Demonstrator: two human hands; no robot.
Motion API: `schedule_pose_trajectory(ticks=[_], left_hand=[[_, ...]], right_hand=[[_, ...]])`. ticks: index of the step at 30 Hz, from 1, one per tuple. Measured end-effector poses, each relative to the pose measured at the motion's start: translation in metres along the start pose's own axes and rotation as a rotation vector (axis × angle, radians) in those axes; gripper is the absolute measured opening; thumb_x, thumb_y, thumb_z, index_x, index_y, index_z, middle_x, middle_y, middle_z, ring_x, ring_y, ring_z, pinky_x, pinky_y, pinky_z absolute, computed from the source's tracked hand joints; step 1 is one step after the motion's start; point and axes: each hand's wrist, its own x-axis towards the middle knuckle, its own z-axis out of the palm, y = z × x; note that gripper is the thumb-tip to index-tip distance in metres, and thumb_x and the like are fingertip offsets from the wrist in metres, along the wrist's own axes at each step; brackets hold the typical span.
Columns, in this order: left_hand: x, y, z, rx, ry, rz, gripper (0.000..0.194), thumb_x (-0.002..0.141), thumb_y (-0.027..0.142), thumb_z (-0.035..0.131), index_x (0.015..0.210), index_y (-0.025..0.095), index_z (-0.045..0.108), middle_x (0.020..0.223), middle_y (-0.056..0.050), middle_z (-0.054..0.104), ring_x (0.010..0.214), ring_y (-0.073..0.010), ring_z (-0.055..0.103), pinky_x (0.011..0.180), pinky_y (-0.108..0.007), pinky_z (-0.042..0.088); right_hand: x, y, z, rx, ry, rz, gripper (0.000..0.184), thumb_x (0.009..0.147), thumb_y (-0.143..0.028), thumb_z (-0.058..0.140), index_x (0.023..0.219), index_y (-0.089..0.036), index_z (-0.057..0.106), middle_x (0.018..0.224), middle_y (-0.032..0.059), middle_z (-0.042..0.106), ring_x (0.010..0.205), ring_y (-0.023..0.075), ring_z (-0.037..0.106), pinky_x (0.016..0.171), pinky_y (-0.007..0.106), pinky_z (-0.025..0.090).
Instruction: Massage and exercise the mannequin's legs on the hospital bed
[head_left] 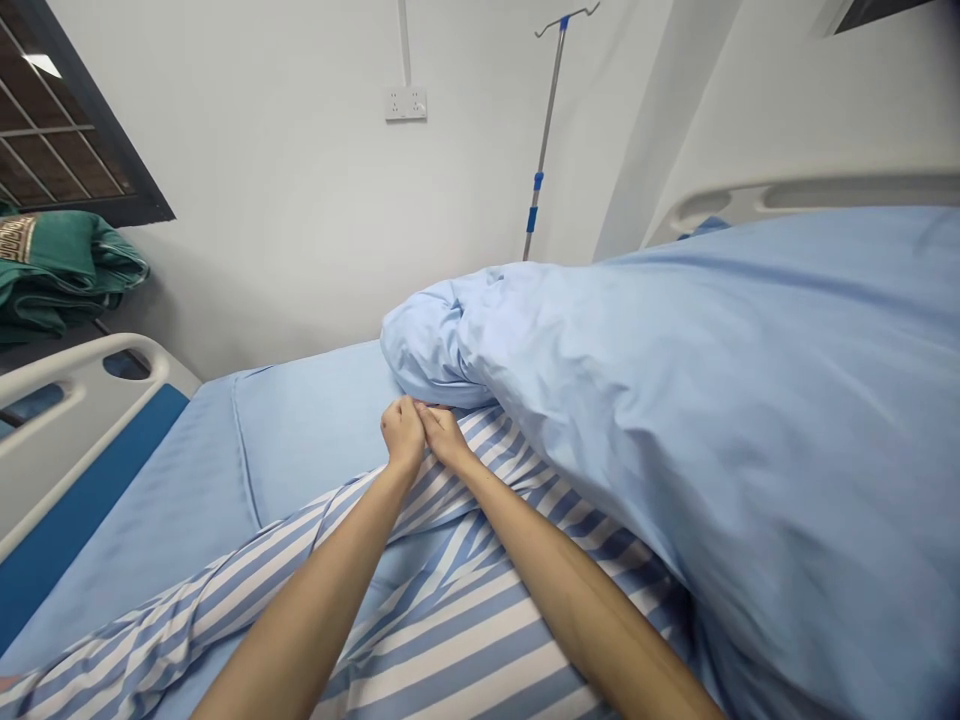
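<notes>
L hand [403, 435], R hand [444, 437] shut, pinching striped gown [457, 610]; gown long axis along bed [315, 425], pointing far end; duvet [675, 420] alongside

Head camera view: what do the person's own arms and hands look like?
The bare left forearm and bare right forearm have no sleeves; the left hand and right hand show no rings, watch or bracelet. A blue-and-white striped cloth garment lies beneath them.

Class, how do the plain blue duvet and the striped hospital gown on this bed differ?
The duvet is plain light blue; the gown is striped blue and white. The duvet is bulky, bunched into a thick roll; the gown lies flatter. Both are soft fabric on the same bed.
</notes>
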Motion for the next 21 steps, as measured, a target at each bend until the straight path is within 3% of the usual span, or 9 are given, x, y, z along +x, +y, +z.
schedule_pose_trajectory(ticks=[3, 6, 9, 13, 18, 21], left_hand=[[-0.006, 0.003, 0.015, -0.013, 0.035, -0.047, 0.036, 0.082, 0.031, 0.029, 0.064, 0.017, 0.057, 0.064, -0.002, 0.061, 0.060, -0.0117, 0.050, 0.055, -0.022, 0.032], [-0.017, -0.004, 0.024, 0.059, -0.017, -0.036, 0.036, 0.083, 0.035, 0.031, 0.067, 0.019, 0.059, 0.071, -0.004, 0.064, 0.065, -0.0129, 0.053, 0.057, -0.023, 0.032], [-0.022, -0.010, 0.024, 0.103, -0.073, 0.008, 0.038, 0.085, 0.037, 0.030, 0.068, 0.020, 0.059, 0.073, -0.005, 0.065, 0.066, -0.0127, 0.054, 0.058, -0.023, 0.032], [-0.023, -0.008, 0.021, 0.128, -0.129, 0.028, 0.039, 0.086, 0.039, 0.029, 0.070, 0.021, 0.059, 0.074, -0.005, 0.065, 0.066, -0.0133, 0.054, 0.058, -0.024, 0.032], [-0.023, -0.011, 0.025, 0.137, -0.077, 0.013, 0.040, 0.085, 0.036, 0.026, 0.066, 0.020, 0.057, 0.076, -0.005, 0.065, 0.070, -0.0150, 0.055, 0.061, -0.025, 0.033], [-0.018, -0.010, 0.027, 0.110, -0.112, 0.025, 0.040, 0.084, 0.037, 0.027, 0.064, 0.020, 0.056, 0.073, -0.004, 0.064, 0.068, -0.0145, 0.053, 0.060, -0.024, 0.033]], right_hand=[[0.003, 0.004, -0.002, 0.120, 0.081, 0.010, 0.042, 0.084, -0.045, 0.035, 0.065, -0.014, 0.058, 0.061, 0.0020, 0.058, 0.063, 0.0135, 0.051, 0.060, 0.023, 0.039], [0.002, 0.004, -0.003, 0.132, 0.162, 0.023, 0.038, 0.085, -0.041, 0.036, 0.074, -0.015, 0.062, 0.076, 0.0049, 0.064, 0.075, 0.0152, 0.055, 0.071, 0.024, 0.041], [-0.003, -0.007, -0.006, -0.020, 0.192, 0.035, 0.037, 0.085, -0.039, 0.036, 0.070, -0.015, 0.061, 0.072, 0.0046, 0.064, 0.070, 0.0146, 0.056, 0.067, 0.023, 0.040], [-0.007, -0.022, -0.019, -0.305, 0.179, -0.093, 0.037, 0.085, -0.038, 0.037, 0.062, -0.016, 0.056, 0.061, 0.0021, 0.060, 0.059, 0.0121, 0.051, 0.060, 0.021, 0.036], [-0.001, -0.011, -0.027, -0.307, 0.159, -0.009, 0.037, 0.085, -0.032, 0.034, 0.061, -0.016, 0.058, 0.058, 0.0019, 0.059, 0.057, 0.0125, 0.051, 0.057, 0.021, 0.035], [0.001, -0.001, -0.025, -0.286, 0.159, 0.031, 0.036, 0.084, -0.032, 0.035, 0.062, -0.016, 0.059, 0.059, 0.0023, 0.060, 0.058, 0.0130, 0.050, 0.056, 0.022, 0.035]])
